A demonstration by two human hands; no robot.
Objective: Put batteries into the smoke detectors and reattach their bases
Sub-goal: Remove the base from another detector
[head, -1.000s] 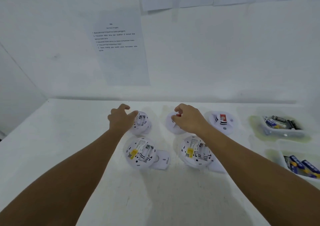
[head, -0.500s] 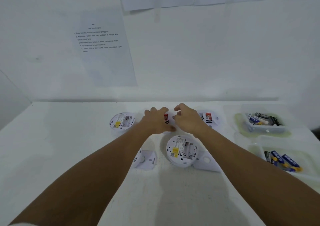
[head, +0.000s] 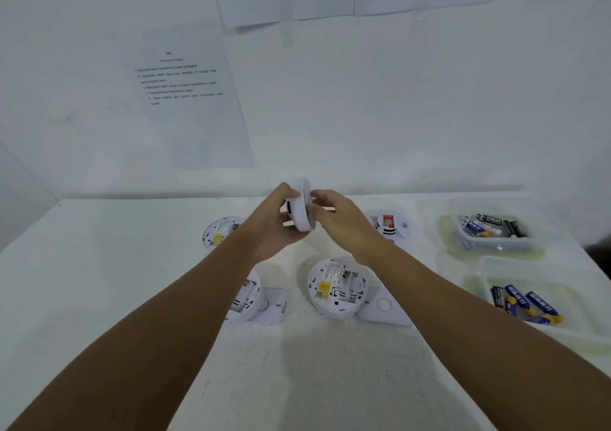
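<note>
White plastic, the smoke detector (head: 301, 207) I'm holding on edge above the table (head: 99, 265), near its back edge, left hand (head: 274, 229) gripping, right hand (head: 340, 219) pinching. Four more detectors are lying below; two battery trays (head: 492, 232) are sitting along the right edge.

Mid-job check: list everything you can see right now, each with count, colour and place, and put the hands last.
held smoke detector: 1, white, on edge above the table, between both hands
open smoke detectors: 3, white with yellow labels, back-side up; one centre, one under the left forearm, one far left
closed smoke detector: 1, white with red sticker, far right of the row
loose bases: 2, white, beside the two near detectors
far tray: 1, clear, mixed batteries inside
near tray: 1, clear, blue-and-yellow batteries inside
papers: 3, white, on the wall
table: 1, white
left hand: grips held detector
right hand: grips held detector
</note>
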